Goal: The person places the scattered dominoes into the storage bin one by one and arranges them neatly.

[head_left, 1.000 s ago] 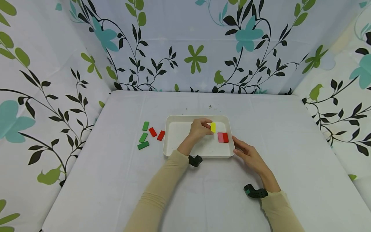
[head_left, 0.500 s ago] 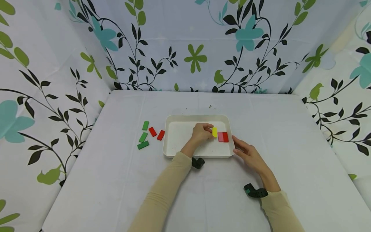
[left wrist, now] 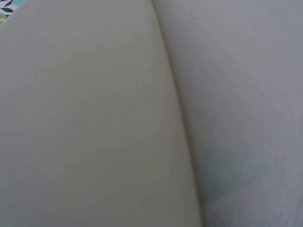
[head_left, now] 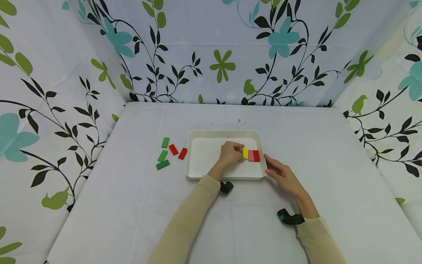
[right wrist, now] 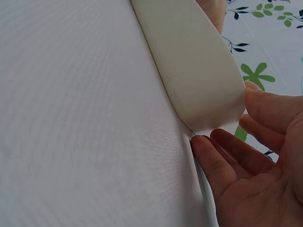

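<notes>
In the head view my left hand (head_left: 230,152) pinches a small yellow block (head_left: 245,153) inside the white tray (head_left: 204,137). A pink block (head_left: 251,156) lies directly right of the yellow one, with a red block (head_left: 256,156) flush against its far side. My right hand (head_left: 283,176) rests at the tray's right end, its fingers fairly straight. The right wrist view gives the tray wall (right wrist: 199,66) up close, fingertips (right wrist: 253,92) touching its corner. Only blurred pale surfaces fill the left wrist view, and the left hand is out of it.
Left of the tray, three green blocks (head_left: 162,156) and two loose red blocks (head_left: 173,149) lie on the white tablecloth (head_left: 132,205). Dark specks (head_left: 239,121) show behind the tray. A patterned curtain (head_left: 204,44) encloses the table's back and sides.
My left hand has moved slightly right and toward me, bringing the yellow block from above and left of the pink block to its side. My right hand has stayed put.
</notes>
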